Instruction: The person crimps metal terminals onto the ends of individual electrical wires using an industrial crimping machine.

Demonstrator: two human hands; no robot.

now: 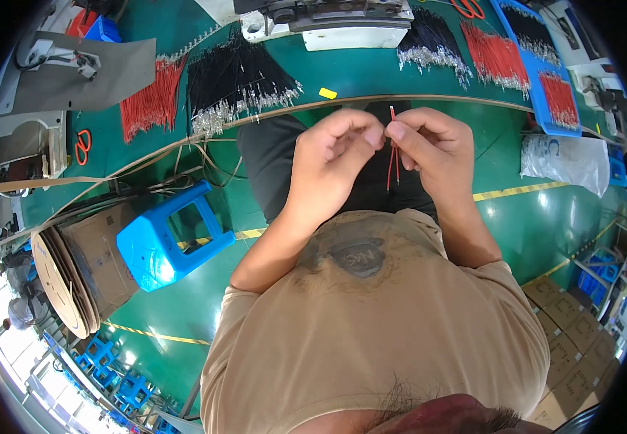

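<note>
Over my lap, just off the table edge, my right hand (435, 148) pinches a thin red wire (390, 172) between thumb and fingers. A short stripped-looking end points up past the fingertips, and two strands hang below. My left hand (336, 155) is closed in a pinch right beside the wire; what its fingertips hold, if anything, is hidden. Ahead on the table lie bundles of black wires (237, 72) and red wires (155, 98) with silvery terminals. More black wires (429, 40) and red wires (493, 54) lie to the right.
A machine (357, 32) stands at the table's far side. Blue trays (537, 87) hold more wires at right. Red-handled scissors (82, 147) and a yellow piece (328, 93) lie on the table. A blue stool (143, 246) and a cardboard reel (56, 282) stand at left.
</note>
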